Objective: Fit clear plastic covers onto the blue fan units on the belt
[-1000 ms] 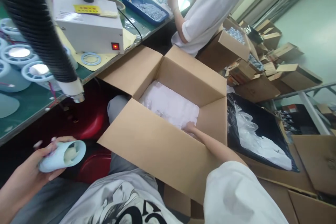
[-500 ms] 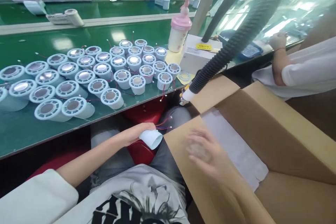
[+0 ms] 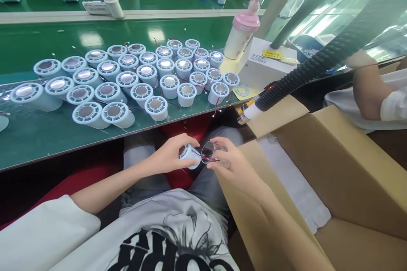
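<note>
Over the lap, my left hand (image 3: 178,154) grips a light blue cylinder (image 3: 190,157) by its sides. Its slotted end with a dark centre is partly turned up. Close to its right, my right hand (image 3: 227,159) holds a clear round cup (image 3: 208,152) between thumb and fingers, its rim facing the cylinder. Thin red and blue wires run between the cylinder and the cup's opening. Several similar blue cylinders (image 3: 155,106) stand in rows on the green table (image 3: 127,133), with wires trailing from them.
An open cardboard box (image 3: 346,156) is at the right. A black ribbed hose (image 3: 286,89) with a metal nozzle hangs above its flap. A pink-capped bottle (image 3: 242,29) and a white box (image 3: 265,67) stand at the table's right. Other people's hands work beyond.
My right hand has moved left with the clear cup, up to the cylinder. My left hand has turned the cylinder so its slotted end shows. The view has shifted left.
</note>
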The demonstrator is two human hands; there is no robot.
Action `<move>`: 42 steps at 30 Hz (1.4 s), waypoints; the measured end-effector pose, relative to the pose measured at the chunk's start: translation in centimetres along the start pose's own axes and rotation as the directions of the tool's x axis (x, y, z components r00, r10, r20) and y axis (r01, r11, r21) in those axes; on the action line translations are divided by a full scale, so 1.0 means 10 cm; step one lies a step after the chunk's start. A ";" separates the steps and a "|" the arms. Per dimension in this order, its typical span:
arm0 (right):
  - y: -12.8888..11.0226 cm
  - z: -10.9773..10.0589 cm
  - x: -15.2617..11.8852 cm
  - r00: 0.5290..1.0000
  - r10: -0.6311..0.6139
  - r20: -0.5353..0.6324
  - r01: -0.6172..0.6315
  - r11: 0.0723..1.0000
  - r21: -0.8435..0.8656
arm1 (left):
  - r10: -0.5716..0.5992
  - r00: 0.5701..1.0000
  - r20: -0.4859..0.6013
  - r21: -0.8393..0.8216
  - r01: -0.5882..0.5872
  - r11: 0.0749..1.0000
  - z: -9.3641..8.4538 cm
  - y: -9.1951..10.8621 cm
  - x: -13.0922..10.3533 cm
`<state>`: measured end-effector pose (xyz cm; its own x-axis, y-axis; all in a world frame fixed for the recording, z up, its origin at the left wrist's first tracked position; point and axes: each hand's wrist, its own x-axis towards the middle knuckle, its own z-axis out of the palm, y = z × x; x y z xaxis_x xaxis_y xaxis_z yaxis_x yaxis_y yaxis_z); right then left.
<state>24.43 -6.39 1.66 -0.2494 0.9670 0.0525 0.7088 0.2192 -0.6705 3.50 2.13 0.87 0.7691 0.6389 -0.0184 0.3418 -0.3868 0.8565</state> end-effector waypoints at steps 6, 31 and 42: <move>-0.10 0.09 -0.01 0.996 -0.082 0.043 0.088 0.986 -0.144 | 0.111 0.994 -0.019 -0.039 -0.112 0.993 0.01 -0.06 0.00; 0.05 0.15 -0.18 0.989 -0.030 -0.146 0.060 0.977 0.207 | -0.104 0.966 0.236 -0.674 0.240 0.699 0.14 -0.15 -0.05; -0.05 0.13 -0.21 0.991 -0.011 -0.137 0.061 0.929 0.365 | -0.016 0.975 0.220 -0.671 0.164 0.723 0.01 -0.04 -0.14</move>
<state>23.78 -8.65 0.91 -0.1649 0.9731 0.1608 0.4023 0.2152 -0.8898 2.38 1.31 0.52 0.8636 0.4827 -0.1456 0.0107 0.2712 0.9625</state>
